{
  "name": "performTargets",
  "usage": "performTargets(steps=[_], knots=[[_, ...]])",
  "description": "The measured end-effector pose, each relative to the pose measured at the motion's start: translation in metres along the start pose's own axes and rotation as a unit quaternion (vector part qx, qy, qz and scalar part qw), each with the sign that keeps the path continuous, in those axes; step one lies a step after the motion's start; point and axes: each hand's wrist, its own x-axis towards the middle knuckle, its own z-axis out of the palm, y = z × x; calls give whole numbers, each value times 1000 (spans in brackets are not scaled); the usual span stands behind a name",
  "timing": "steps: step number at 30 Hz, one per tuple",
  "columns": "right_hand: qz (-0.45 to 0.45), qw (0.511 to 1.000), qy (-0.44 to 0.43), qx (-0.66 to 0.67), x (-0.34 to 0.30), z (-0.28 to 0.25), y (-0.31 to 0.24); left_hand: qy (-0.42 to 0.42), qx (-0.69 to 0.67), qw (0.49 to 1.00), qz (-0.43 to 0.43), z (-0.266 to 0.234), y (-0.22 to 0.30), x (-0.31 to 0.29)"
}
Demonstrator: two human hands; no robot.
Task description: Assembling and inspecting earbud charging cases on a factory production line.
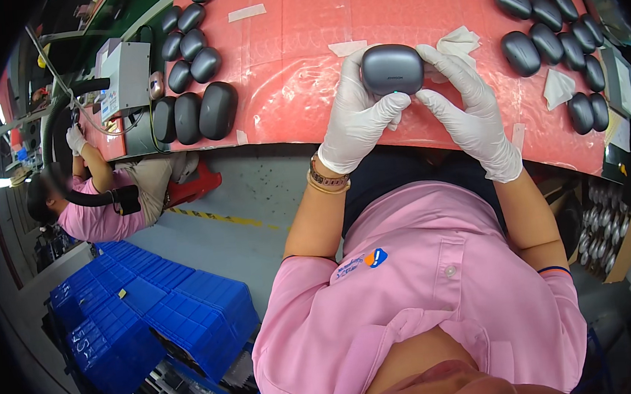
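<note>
A dark grey, rounded earbud charging case (392, 69) is held up over the near edge of the table, with a small green light glowing at its lower front. My gloved left hand (358, 123) grips its left side, the thumb lying under its lower edge. On the other side, my gloved right hand (474, 114) closes on the case's right end with thumb and fingertips. Its lid looks closed. White gloves cover both hands, and the far side of the case is hidden.
Red-pink wrap covers the table (290, 65). Similar cases stand in groups at left (192, 40) and right (549, 12). Larger dark cases (188, 118) sit beside a grey box device (126, 75). White tissues (459, 41) lie around. Blue crates (153, 299) and a co-worker (109, 209) are at left.
</note>
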Motion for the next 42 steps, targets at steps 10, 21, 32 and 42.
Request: performTargets(steps=[10,21,32,42], knots=[[-7,1000,-18,5,1,4,-1,42,52,996,51,11,-9,-3],[-13,1000,-26,-1,-1,1,-3,78,55,994,46,11,-9,-2],[-42,998,21,45,-4,-3,-4,-60,32,994,-87,-7,5,-2],[-96,993,39,50,-1,0,2,-26,125,978,166,-6,-23,1]])
